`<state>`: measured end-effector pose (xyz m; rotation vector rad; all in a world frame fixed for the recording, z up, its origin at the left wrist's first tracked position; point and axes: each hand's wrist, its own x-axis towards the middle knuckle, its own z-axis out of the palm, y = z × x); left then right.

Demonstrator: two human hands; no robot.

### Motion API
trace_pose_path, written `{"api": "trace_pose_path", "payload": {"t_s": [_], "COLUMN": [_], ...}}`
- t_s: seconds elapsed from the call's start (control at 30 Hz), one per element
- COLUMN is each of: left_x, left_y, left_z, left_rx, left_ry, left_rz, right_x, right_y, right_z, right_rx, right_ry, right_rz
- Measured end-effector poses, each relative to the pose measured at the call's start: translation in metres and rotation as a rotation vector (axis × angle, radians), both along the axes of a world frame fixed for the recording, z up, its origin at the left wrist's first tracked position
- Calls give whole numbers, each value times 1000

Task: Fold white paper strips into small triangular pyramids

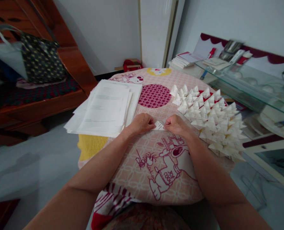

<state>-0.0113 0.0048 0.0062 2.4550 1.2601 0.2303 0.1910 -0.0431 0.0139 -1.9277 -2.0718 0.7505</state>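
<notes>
A small folded piece of white printed paper (159, 125) lies low over the tablecloth at the middle of the table. My left hand (144, 123) pinches its left end, fingers curled closed. On the other side, my right hand (175, 124) grips the right end with thumb and fingers pressed together. To the right of my right hand stand many folded white paper boats (211, 118), packed in rows. A stack of printed paper sheets (106, 107) rests to the left, beyond my left forearm.
The round table wears a pink patterned tablecloth (142, 179). At right, a glass shelf (249, 86) bears cups and papers, with a booklet pile (185, 60) beside it. A wooden bench (72, 64) with a dark patterned bag (40, 57) stands at left.
</notes>
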Motion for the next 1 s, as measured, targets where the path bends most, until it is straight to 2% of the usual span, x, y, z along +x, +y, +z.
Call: {"api": "trace_pose_path", "payload": {"t_s": [0.37,0.63,0.8,1.0], "left_x": [5,3,2,3], "left_y": [-3,-1,1,-1], "left_z": [3,-1,-3,1], "left_rx": [7,23,54,6], "left_ry": [22,-4,-17,19], "left_rz": [8,-4,-19,10], "right_x": [-3,-12,-9,-3], "right_y": [2,6,10,10], "right_z": [-1,6,6,6], "right_rx": [-7,-46,-174,-238], "right_ry": [-48,-122,9,117], "right_rz": [-34,-69,-133,-173]}}
